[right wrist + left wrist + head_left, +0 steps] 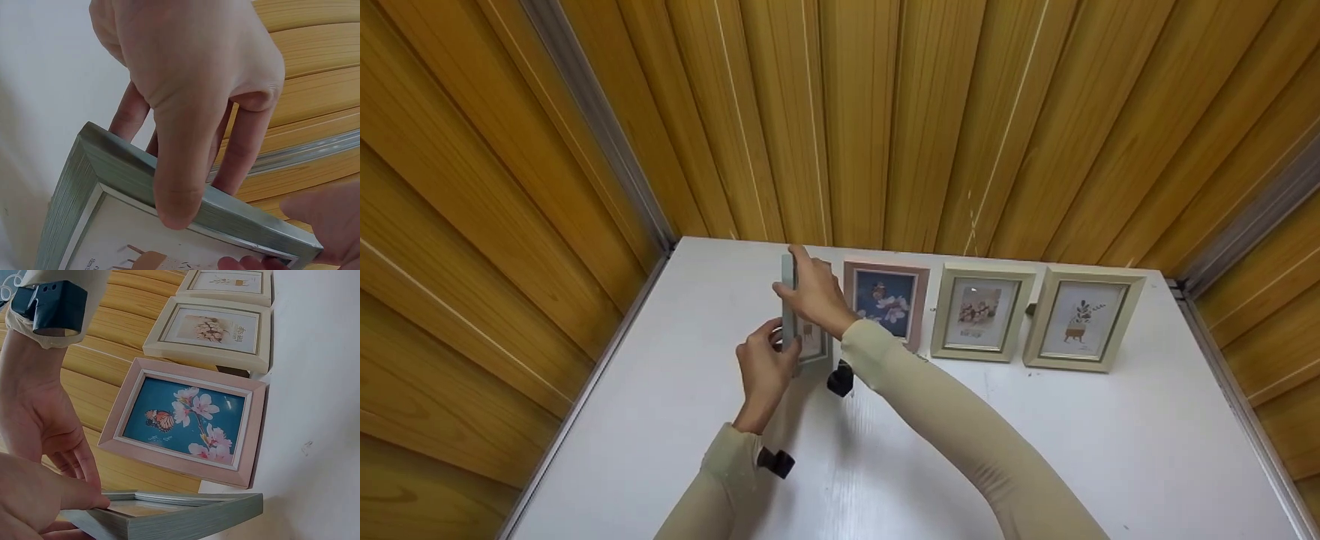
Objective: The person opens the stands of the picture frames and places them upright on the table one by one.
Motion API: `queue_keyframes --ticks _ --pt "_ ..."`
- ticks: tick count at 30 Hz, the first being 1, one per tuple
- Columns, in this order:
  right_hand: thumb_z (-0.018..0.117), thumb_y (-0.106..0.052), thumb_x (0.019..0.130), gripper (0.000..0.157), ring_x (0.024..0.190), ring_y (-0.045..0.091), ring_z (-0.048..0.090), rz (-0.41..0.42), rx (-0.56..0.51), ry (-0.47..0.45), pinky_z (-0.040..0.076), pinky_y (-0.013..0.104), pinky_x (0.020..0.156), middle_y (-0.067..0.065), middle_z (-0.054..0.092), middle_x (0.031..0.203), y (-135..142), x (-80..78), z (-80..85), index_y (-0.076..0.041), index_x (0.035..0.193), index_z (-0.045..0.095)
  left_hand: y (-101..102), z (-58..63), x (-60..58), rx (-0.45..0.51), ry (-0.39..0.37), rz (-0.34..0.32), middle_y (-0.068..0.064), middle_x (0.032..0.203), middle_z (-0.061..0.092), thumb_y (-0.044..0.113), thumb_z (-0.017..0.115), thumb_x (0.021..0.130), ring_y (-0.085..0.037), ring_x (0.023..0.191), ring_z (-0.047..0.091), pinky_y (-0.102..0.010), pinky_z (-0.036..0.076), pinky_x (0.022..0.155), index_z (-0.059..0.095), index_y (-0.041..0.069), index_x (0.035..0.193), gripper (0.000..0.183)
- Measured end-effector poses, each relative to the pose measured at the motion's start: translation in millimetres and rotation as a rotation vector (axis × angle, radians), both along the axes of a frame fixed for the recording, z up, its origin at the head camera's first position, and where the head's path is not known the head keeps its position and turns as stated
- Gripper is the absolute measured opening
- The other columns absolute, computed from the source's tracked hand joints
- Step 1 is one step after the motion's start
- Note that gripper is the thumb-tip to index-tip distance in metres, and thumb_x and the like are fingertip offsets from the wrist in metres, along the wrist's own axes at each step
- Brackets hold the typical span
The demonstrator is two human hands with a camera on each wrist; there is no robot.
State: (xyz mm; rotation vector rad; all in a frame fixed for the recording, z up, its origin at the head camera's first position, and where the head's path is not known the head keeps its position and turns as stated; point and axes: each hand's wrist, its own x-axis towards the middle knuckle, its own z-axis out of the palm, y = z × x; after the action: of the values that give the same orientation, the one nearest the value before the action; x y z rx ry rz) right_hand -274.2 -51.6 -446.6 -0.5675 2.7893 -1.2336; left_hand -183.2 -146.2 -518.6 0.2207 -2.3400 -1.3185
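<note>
A grey-green picture frame [242,216] stands on edge, turned nearly sideways in the head view. Its picture of a potted plant is partly hidden by fingers. My left hand [765,367] grips its lower left edge; in the right wrist view the left thumb [180,191] lies over the front border, with fingers behind. At the upper end, my right hand [816,296] holds the same frame, its fingertips [247,263] over the front and its thumb at the far side. Just right of them stands a pink picture frame [253,433] with a butterfly and blossoms.
Two cream picture frames [937,322] [1117,330] lean upright farther right along the back of the white table [930,442]. Behind them rises a wood-plank wall [855,135]. Black cameras [840,379] [777,463] are strapped at both wrists. A metal rail [600,127] marks the left corner.
</note>
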Motion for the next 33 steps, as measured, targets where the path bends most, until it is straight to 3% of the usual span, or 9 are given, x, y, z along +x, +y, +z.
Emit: queue_keyframes --ticks 16,26,29,33 --pt "0.07 -0.019 0.098 0.062 0.108 0.029 0.063 0.003 -0.018 0.015 0.057 0.045 0.085 0.017 0.061 0.124 0 -4.7 -7.5 -0.013 0.153 0.043 3 0.8 0.6 0.032 0.008 -0.022 -0.021 0.102 0.076 0.002 0.079 0.084 -0.028 0.088 0.077 -0.038 0.062 0.068 0.074 -0.003 0.115 0.032" --pt "0.069 -0.015 0.098 0.061 0.12 0.029 0.062 0.043 -0.113 -0.057 0.055 0.046 0.093 0.018 0.062 0.135 10 -11.5 -4.8 -0.011 0.154 0.044 8 7.7 4.9 0.048 -0.024 -0.054 -0.017 0.108 0.075 0.004 0.08 0.085 -0.025 0.077 0.075 -0.026 0.057 0.052 0.072 -0.001 0.119 0.034" --pt "0.068 -0.014 0.098 0.062 0.114 0.027 0.063 0.058 -0.157 -0.099 0.056 0.044 0.089 0.018 0.063 0.13 15 -13.4 -3.5 -0.012 0.155 0.043 9 9.0 6.4 0.054 -0.022 -0.061 -0.015 0.112 0.074 0.006 0.081 0.086 -0.027 0.081 0.074 -0.025 0.057 0.052 0.072 0.001 0.122 0.038" --pt "0.068 -0.014 0.098 0.063 0.095 0.024 0.065 0.07 -0.188 -0.139 0.058 0.039 0.076 0.017 0.065 0.115 20 -16.5 -2.2 -0.014 0.156 0.042 11 8.5 8.4 0.038 -0.01 -0.061 -0.014 0.115 0.073 0.009 0.082 0.086 -0.027 0.085 0.072 -0.028 0.059 0.058 0.071 0.002 0.126 0.042"
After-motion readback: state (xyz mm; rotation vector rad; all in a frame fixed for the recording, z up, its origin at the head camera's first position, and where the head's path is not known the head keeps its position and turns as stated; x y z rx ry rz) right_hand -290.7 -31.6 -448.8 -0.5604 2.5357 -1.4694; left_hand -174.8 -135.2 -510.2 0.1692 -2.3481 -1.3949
